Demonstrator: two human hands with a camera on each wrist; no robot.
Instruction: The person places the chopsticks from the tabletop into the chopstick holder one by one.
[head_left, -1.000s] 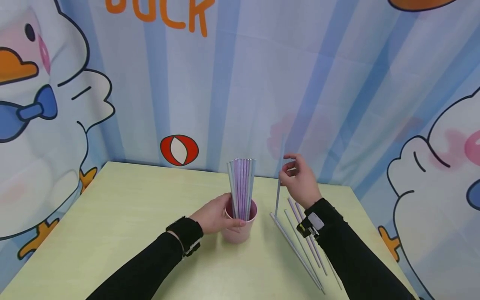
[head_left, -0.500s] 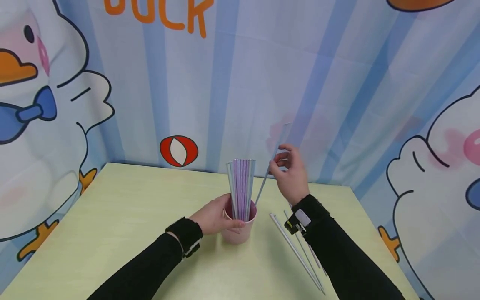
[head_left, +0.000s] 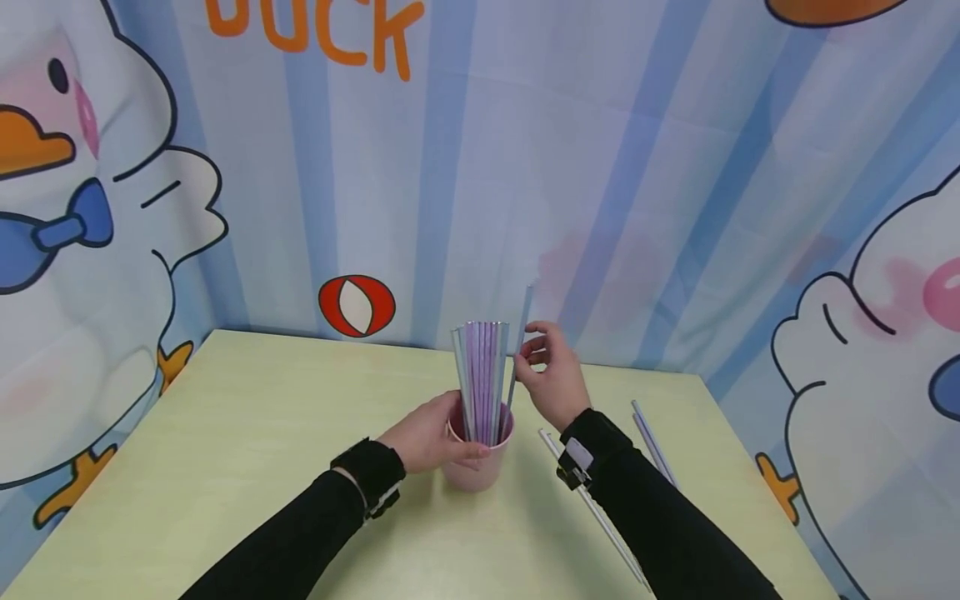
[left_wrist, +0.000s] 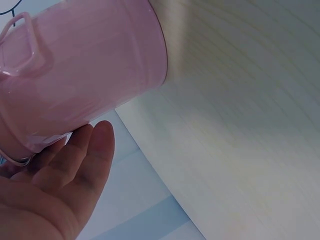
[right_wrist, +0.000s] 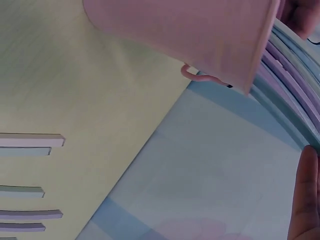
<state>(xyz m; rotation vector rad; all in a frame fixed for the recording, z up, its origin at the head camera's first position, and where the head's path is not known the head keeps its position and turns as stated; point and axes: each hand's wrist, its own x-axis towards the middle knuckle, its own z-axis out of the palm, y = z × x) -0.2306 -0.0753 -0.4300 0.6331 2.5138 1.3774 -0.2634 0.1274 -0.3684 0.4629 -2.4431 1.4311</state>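
Observation:
A small pink bucket (head_left: 474,472) with side loops stands upright on the table, holding a bundle of purple, pale-blue and clear straw-like sticks (head_left: 480,375). My left hand (head_left: 429,433) grips it at the rim, thumb across the front; in the left wrist view, the fingers (left_wrist: 75,165) lie along the bucket's side. At the bucket's right, my right hand (head_left: 553,379) pinches a thin pale-blue stick (head_left: 526,312), which leans a little rightward with its lower end inside the rim. In the right wrist view only a finger (right_wrist: 306,195) shows, touching the bundle's outer stick.
Loose white sticks (head_left: 596,512) and purple sticks (head_left: 654,443) lie on the table to the right, partly under the right forearm. The pale yellow table (head_left: 300,400) ends at a striped blue curtain (head_left: 510,167) printed with ducks.
My right hand has moved left from above the loose sticks to the bucket, then lowered, bringing the pale-blue stick's end inside the rim. The left hand and bucket have stayed put.

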